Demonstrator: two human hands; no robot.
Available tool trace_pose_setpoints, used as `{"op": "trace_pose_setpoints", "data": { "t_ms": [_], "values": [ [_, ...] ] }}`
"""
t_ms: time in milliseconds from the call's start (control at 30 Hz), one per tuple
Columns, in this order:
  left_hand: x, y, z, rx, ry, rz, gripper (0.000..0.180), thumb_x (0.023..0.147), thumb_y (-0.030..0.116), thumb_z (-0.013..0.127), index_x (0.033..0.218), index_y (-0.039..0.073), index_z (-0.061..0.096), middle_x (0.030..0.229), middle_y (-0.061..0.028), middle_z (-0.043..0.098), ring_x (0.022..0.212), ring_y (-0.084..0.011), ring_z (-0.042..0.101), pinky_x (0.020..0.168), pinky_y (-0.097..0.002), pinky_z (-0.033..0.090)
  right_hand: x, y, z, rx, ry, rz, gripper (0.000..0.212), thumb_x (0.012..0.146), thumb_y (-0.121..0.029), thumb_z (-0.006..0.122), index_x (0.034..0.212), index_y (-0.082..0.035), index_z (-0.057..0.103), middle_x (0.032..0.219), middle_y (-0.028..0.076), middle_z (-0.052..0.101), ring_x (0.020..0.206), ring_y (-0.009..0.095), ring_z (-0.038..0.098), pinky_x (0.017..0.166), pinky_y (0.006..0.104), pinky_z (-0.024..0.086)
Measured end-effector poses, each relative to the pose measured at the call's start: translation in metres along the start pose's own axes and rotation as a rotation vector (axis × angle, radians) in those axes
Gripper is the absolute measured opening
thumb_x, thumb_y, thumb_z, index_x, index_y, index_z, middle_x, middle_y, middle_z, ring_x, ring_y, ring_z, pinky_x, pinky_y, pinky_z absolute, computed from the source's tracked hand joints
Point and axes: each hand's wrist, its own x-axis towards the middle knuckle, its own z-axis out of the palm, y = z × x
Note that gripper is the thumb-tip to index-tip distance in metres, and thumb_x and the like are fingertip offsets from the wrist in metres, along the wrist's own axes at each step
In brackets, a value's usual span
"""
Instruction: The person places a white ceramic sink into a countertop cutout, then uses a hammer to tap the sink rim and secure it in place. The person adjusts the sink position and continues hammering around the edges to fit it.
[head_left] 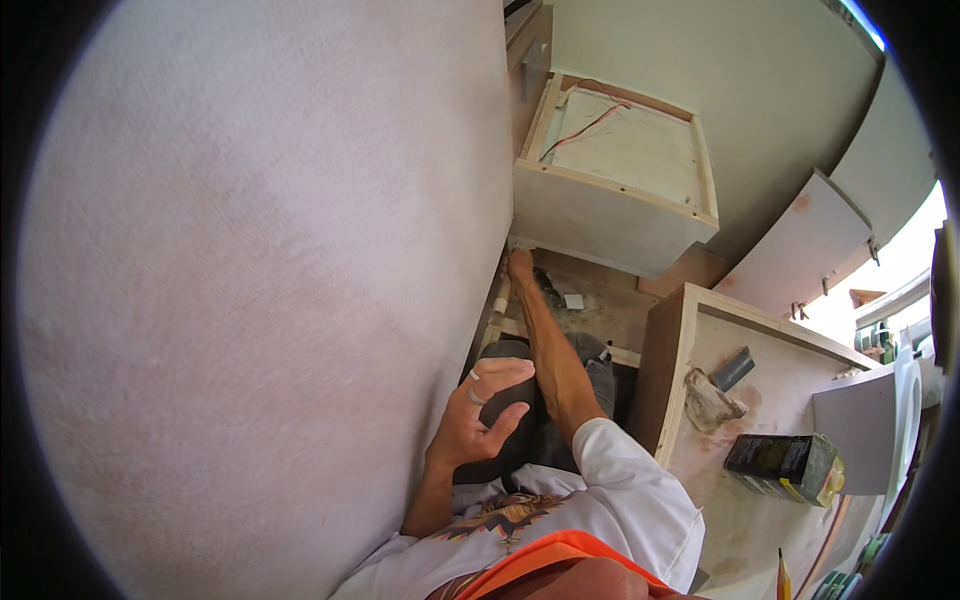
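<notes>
My right arm reaches forward to the low corner where the pale wall (300,270) meets the underside of a wooden-framed box (610,215). There my right hand (520,266) is curled closed beside a small whitish patch; what its fingers hold is hidden. Closer to my body, my left hand (490,400) is raised near the wall, with fingers stretched, thumb apart and nothing in it. Rings show on its fingers. Just right of my right hand, a dark tool-like object (546,287) and a small white square piece (574,301) lie on the dusty board.
Red and black wires (590,130) lie across the box. At right, a wood-edged panel (690,470) bears a crumpled rag (712,402), a dark block (733,368) and a dark rectangular can (785,467) on its side. A pencil (783,578) shows at the lower right.
</notes>
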Motion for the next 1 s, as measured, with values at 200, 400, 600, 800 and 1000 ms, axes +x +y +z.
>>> {"op": "trace_pose_setpoints", "data": {
  "t_ms": [200, 400, 600, 800, 1000],
  "values": [
    [-0.002, 0.001, -0.001, 0.018, 0.012, 0.005, 0.041, 0.085, -0.001, 0.068, 0.124, 0.004, 0.061, 0.124, -0.0167, 0.063, 0.11, -0.0297, 0.066, 0.097, -0.0385, 0.05, -0.009, 0.013, 0.003, 0.392, 0.046, 0.044, 0.018, 0.102, -0.02, 0.041, 0.09, -0.008, 0.05, 0.068, 0.004, 0.049, 0.052, 0.017, 0.045, 0.047, 0.035, 0.045],
    [-0.001, 0.002, 0.001, 0.0, 0.008, -0.017, 0.039, 0.084, 0.0, 0.069, 0.123, 0.005, 0.062, 0.121, -0.0153, 0.065, 0.113, -0.0298, 0.063, 0.098, -0.0385, 0.049, -0.031, 0.002, -0.011, 0.478, 0.091, 0.103, 0.016, 0.102, -0.019, 0.044, 0.092, -0.008, 0.05, 0.07, 0.006, 0.051, 0.057, 0.018, 0.048, 0.053, 0.0374, 0.048],
    [-0.007, -0.02, 0.014, 0.049, 0.038, -0.094, 0.034, 0.086, 0.0, 0.068, 0.12, 0.004, 0.063, 0.118, -0.0145, 0.066, 0.112, -0.0301, 0.063, 0.098, -0.0375, 0.049, -0.093, 0.001, -0.051, 0.757, 0.044, 0.2, 0.017, 0.105, -0.019, 0.045, 0.096, -0.007, 0.052, 0.078, 0.007, 0.056, 0.066, 0.019, 0.053, 0.064, 0.0367, 0.052],
    [-0.026, -0.058, 0.04, 0.111, 0.111, -0.141, 0.029, 0.088, -0.001, 0.065, 0.118, 0.002, 0.064, 0.117, -0.0159, 0.065, 0.109, -0.031, 0.063, 0.096, -0.0379, 0.049, -0.187, 0.007, -0.107, 0.554, -0.119, 0.271, 0.019, 0.105, -0.022, 0.047, 0.101, -0.005, 0.054, 0.081, 0.008, 0.059, 0.067, 0.018, 0.054, 0.065, 0.0327, 0.052],
    [-0.053, -0.098, 0.063, 0.213, 0.149, -0.248, 0.033, 0.089, 0.002, 0.064, 0.122, 0.002, 0.062, 0.122, -0.017, 0.061, 0.113, -0.0341, 0.061, 0.097, -0.0397, 0.049, -0.26, -0.045, -0.158, -0.285, -0.336, 0.2, 0.025, 0.105, -0.024, 0.048, 0.11, -0.001, 0.056, 0.073, 0.007, 0.063, 0.056, 0.017, 0.059, 0.053, 0.0326, 0.051]
  ]
}}
